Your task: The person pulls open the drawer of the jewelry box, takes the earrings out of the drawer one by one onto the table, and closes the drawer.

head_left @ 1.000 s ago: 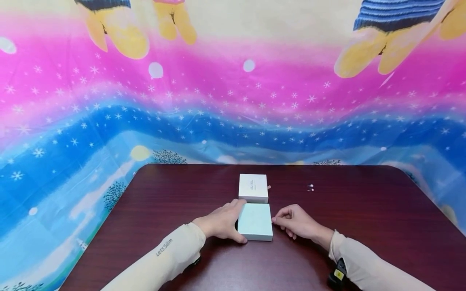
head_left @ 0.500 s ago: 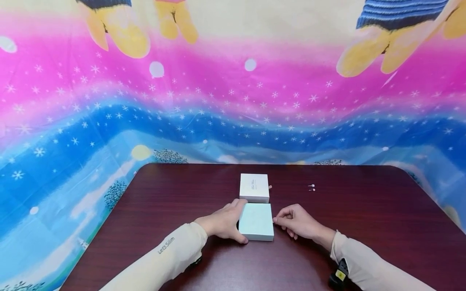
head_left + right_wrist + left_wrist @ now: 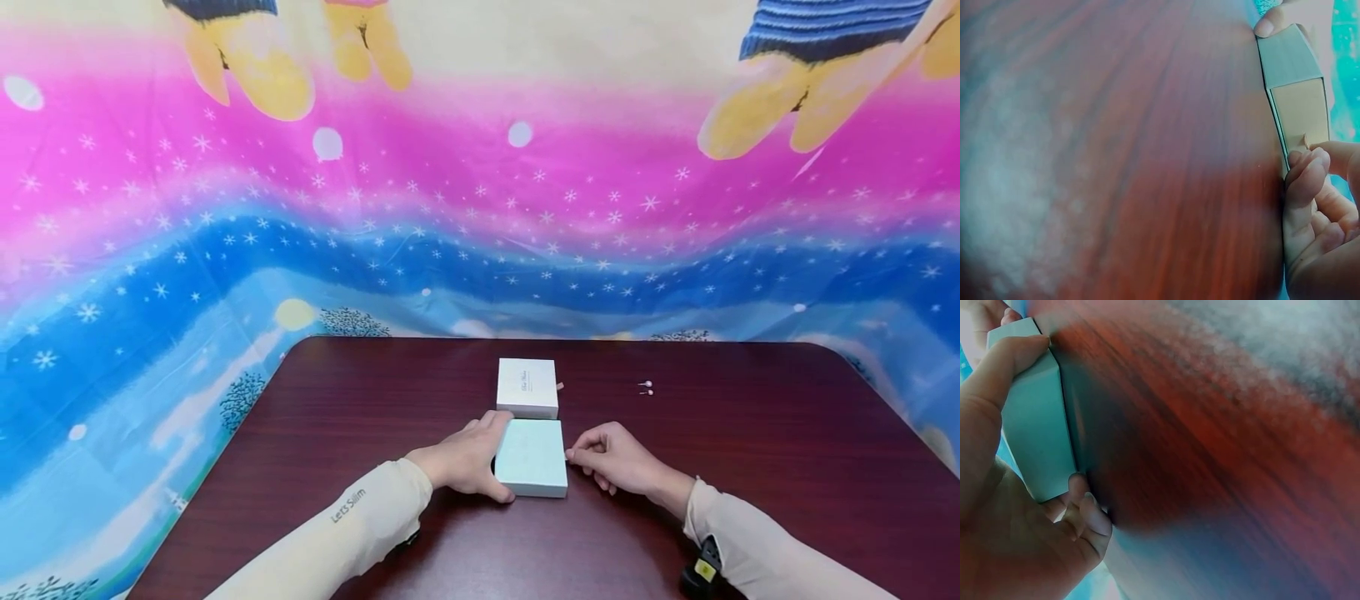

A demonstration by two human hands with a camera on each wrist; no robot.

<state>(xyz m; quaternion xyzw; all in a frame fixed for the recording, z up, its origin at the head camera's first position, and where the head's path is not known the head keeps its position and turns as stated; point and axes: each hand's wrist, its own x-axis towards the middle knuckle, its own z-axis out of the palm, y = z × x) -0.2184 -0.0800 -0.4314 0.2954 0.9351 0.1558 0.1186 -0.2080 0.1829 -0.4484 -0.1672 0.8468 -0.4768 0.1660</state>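
Note:
A pale mint-green square box (image 3: 532,457) lies flat on the dark red-brown table. My left hand (image 3: 467,460) grips it from the left, thumb on the near side and fingers at the far side, as the left wrist view also shows around the box (image 3: 1041,425). At the box's right side, my right hand (image 3: 617,458) pinches a small ribbon tab (image 3: 1306,140) between thumb and forefinger. That side panel (image 3: 1300,112) looks cream-coloured in the right wrist view and sits within the green sleeve. The fingertips partly hide the tab.
Just behind the green box stands a white box (image 3: 527,385) with dark lettering and a small tab at its right. Two small pearl-like earrings (image 3: 647,388) lie farther right on the table (image 3: 375,392). A printed cloth (image 3: 480,183) hangs behind the table's far edge.

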